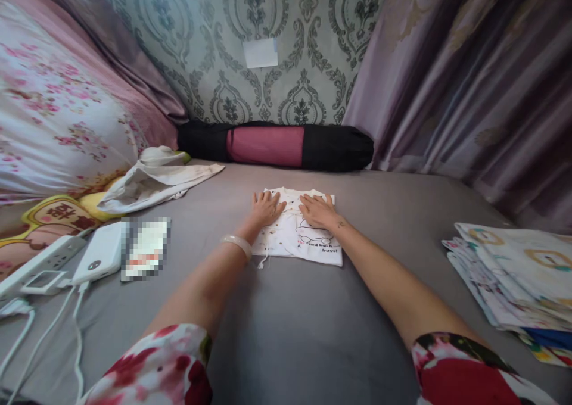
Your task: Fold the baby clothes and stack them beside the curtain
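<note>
A small folded white garment (308, 243) with a printed cartoon and dots lies on the grey bed sheet (295, 327) in front of me. My left hand (267, 208) rests flat on its upper left part, fingers stretched out. A pale bangle sits on that wrist. My right hand (318, 210) lies flat on the upper right part of the garment, fingers spread. Both hands press on the cloth and hold nothing.
A stack of folded printed cloths (513, 280) lies at the right. A crumpled white garment (154, 181) and floral bedding (58, 119) are at the left. A white power bank (99, 255), a power strip (40, 262) and cables lie near left. A black and pink roll (277, 145) lies against the wall.
</note>
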`<state>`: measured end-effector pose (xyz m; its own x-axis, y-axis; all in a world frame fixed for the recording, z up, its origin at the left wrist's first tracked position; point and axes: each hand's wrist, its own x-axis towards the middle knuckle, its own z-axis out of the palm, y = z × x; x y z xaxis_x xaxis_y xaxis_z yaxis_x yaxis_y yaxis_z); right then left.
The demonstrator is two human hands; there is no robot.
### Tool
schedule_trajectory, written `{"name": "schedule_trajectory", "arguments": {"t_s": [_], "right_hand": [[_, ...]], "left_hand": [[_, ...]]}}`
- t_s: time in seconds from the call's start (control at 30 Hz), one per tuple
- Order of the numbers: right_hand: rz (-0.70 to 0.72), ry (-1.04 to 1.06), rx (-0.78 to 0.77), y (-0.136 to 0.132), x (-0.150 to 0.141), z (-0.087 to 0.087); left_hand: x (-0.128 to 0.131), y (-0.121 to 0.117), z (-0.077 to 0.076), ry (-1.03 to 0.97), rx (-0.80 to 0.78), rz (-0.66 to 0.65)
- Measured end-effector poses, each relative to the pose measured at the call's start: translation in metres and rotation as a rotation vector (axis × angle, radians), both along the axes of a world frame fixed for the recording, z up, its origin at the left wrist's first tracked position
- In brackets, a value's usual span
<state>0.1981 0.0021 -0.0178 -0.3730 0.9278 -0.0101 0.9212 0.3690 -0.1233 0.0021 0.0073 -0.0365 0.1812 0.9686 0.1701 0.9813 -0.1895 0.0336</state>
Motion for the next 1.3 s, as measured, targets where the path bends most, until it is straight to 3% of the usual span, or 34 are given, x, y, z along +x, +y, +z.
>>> {"name": "schedule_trajectory", "arguments": {"t_s": [0.13,0.33,0.7,0.83,0.97,1.1,1.3], "right_hand": [[0.04,0.035,0.077,-0.003,0.009,-0.01],[0.028,0.061,0.033,-0.003,0.011,-0.017],[0.025,0.044,-0.028,-0.006,0.01,-0.005],[0.052,0.089,-0.005,-0.029,0.007,0.005],[0.18,0.093,-0.02,-0.075,0.004,0.007],[0.214,0.072,-0.063,-0.111,0.004,0.001],[0.199,0.069,-0.032,-0.12,0.006,-0.004]], "left_hand": [[-0.001,0.002,-0.004,-0.037,-0.065,-0.003],[-0.004,0.006,-0.006,-0.048,-0.125,-0.019],[-0.003,0.004,0.0,-0.077,-0.15,-0.015],[-0.004,-0.018,0.01,-0.095,-0.075,-0.029],[-0.011,-0.062,0.015,-0.069,-0.094,-0.203],[-0.02,-0.102,0.013,-0.045,-0.152,-0.326],[-0.027,-0.116,0.003,-0.053,-0.218,-0.33]]}}
